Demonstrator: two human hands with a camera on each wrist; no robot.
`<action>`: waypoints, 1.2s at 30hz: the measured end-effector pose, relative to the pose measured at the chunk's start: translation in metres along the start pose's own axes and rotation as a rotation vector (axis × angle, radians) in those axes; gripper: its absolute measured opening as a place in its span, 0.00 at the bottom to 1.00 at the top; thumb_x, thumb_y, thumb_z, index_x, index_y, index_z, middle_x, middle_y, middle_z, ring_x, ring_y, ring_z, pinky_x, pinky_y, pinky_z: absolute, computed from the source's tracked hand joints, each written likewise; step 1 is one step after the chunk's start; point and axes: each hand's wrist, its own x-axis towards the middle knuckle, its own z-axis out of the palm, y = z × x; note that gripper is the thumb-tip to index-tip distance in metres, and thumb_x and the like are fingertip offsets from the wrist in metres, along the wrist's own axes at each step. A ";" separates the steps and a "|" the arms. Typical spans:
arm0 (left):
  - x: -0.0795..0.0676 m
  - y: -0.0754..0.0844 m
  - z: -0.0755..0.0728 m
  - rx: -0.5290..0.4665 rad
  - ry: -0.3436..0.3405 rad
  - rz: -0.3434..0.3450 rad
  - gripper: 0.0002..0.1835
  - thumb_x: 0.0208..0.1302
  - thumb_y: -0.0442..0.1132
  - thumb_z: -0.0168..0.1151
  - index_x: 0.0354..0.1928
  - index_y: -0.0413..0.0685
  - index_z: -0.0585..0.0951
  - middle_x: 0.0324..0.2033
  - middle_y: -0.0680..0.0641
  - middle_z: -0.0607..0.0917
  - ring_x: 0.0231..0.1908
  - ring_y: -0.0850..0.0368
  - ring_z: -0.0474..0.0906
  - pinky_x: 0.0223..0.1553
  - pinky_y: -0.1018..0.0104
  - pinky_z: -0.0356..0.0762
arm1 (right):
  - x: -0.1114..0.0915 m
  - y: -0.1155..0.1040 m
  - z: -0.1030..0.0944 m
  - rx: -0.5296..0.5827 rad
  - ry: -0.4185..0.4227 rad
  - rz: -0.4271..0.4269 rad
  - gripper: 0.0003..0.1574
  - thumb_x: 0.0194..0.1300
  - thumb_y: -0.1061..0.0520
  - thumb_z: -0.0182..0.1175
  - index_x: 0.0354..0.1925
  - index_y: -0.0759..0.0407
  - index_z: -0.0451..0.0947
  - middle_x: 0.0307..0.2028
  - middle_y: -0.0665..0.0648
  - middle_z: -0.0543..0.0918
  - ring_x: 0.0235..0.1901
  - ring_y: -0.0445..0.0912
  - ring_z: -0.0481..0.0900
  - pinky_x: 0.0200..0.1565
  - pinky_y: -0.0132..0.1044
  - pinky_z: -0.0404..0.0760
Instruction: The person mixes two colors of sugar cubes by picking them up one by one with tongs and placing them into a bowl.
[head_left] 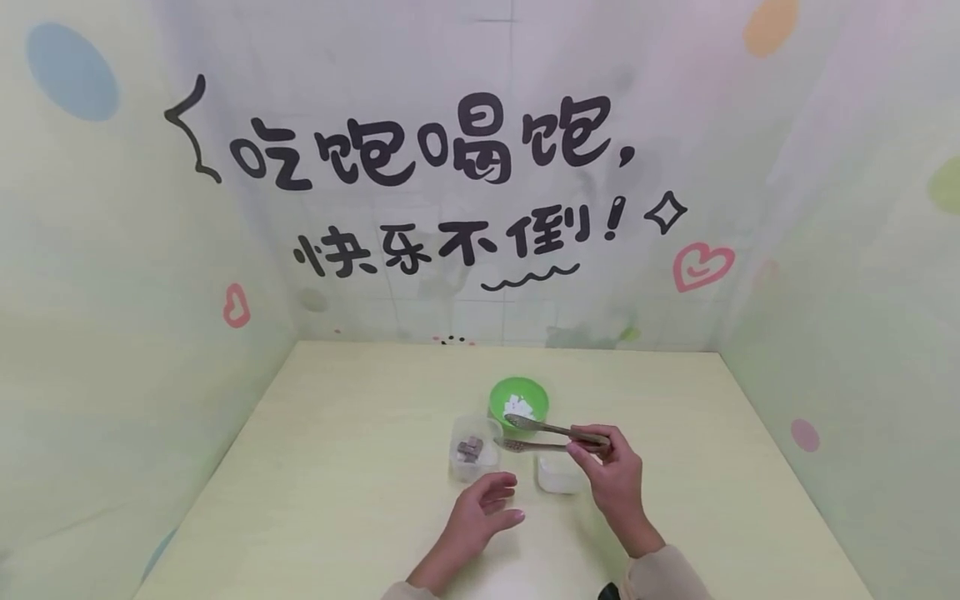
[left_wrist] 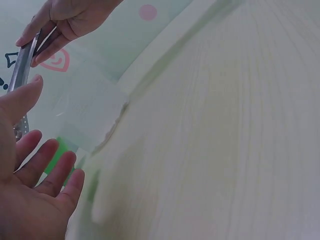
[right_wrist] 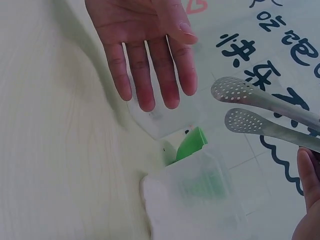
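My right hand [head_left: 618, 479] grips a pair of metal tongs [head_left: 551, 429] near its closed end. The two perforated tips stand apart with nothing between them, as the right wrist view shows. They reach over the front of a green bowl [head_left: 517, 385] with white cubes [head_left: 516, 407] in it. To the bowl's front left sits a clear plastic container [head_left: 491, 461] with several brownish cubes [head_left: 470, 450]. Just in front of that container my left hand [head_left: 476, 517] hovers, fingers loosely spread and holding nothing. A second translucent container [head_left: 558, 479] stands below the tongs, with white material along its bottom.
The pale wooden table [head_left: 337, 467] is enclosed by printed fabric walls at the back and both sides. Black lettering [head_left: 480, 242] runs across the back wall. A small black object [head_left: 609, 592] shows at the bottom edge beside my right sleeve [head_left: 663, 575].
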 end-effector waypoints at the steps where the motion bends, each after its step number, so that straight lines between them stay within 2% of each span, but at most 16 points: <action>1: -0.001 0.000 -0.003 0.003 0.001 0.000 0.28 0.56 0.32 0.70 0.58 0.30 0.73 0.55 0.32 0.77 0.57 0.35 0.73 0.59 0.52 0.73 | 0.000 0.000 0.002 0.011 0.003 -0.006 0.20 0.52 0.79 0.65 0.44 0.75 0.75 0.40 0.74 0.82 0.36 0.43 0.84 0.40 0.28 0.83; 6: -0.004 0.000 -0.015 0.019 0.016 -0.013 0.27 0.57 0.33 0.70 0.57 0.30 0.73 0.54 0.32 0.77 0.56 0.36 0.74 0.58 0.56 0.75 | 0.002 -0.013 0.010 0.026 -0.024 -0.055 0.19 0.52 0.79 0.65 0.45 0.75 0.75 0.40 0.75 0.81 0.37 0.46 0.85 0.41 0.29 0.83; 10: -0.007 -0.001 -0.025 0.032 0.060 -0.016 0.23 0.58 0.32 0.69 0.54 0.31 0.75 0.51 0.32 0.79 0.52 0.37 0.76 0.53 0.63 0.79 | 0.003 -0.024 0.018 0.016 -0.055 -0.082 0.19 0.52 0.79 0.65 0.44 0.78 0.75 0.39 0.76 0.81 0.37 0.52 0.84 0.42 0.30 0.83; 16: -0.009 -0.004 -0.036 0.036 0.147 -0.040 0.21 0.57 0.33 0.70 0.50 0.32 0.75 0.46 0.33 0.80 0.47 0.43 0.79 0.47 0.70 0.80 | 0.002 -0.024 0.028 -0.017 -0.072 -0.053 0.18 0.54 0.76 0.66 0.44 0.76 0.76 0.40 0.73 0.82 0.38 0.62 0.82 0.42 0.31 0.83; 21: -0.006 -0.006 -0.044 0.068 0.219 -0.063 0.21 0.56 0.33 0.71 0.48 0.32 0.75 0.45 0.34 0.80 0.43 0.52 0.80 0.46 0.71 0.80 | 0.002 -0.022 0.032 -0.020 -0.077 -0.070 0.18 0.53 0.77 0.67 0.43 0.75 0.76 0.38 0.72 0.83 0.36 0.56 0.84 0.40 0.29 0.83; 26: -0.002 -0.006 -0.053 0.087 0.274 -0.065 0.21 0.54 0.32 0.72 0.46 0.32 0.73 0.44 0.33 0.79 0.43 0.48 0.79 0.45 0.69 0.81 | 0.001 -0.021 0.036 -0.041 -0.073 -0.064 0.17 0.52 0.75 0.68 0.42 0.73 0.77 0.36 0.70 0.84 0.35 0.48 0.84 0.37 0.29 0.83; 36: 0.006 -0.008 -0.062 0.115 0.406 -0.025 0.26 0.50 0.30 0.74 0.50 0.38 0.72 0.45 0.36 0.77 0.43 0.46 0.76 0.44 0.70 0.78 | 0.001 -0.023 0.044 -0.132 -0.090 -0.007 0.17 0.54 0.71 0.69 0.43 0.71 0.78 0.36 0.66 0.85 0.35 0.46 0.85 0.40 0.37 0.85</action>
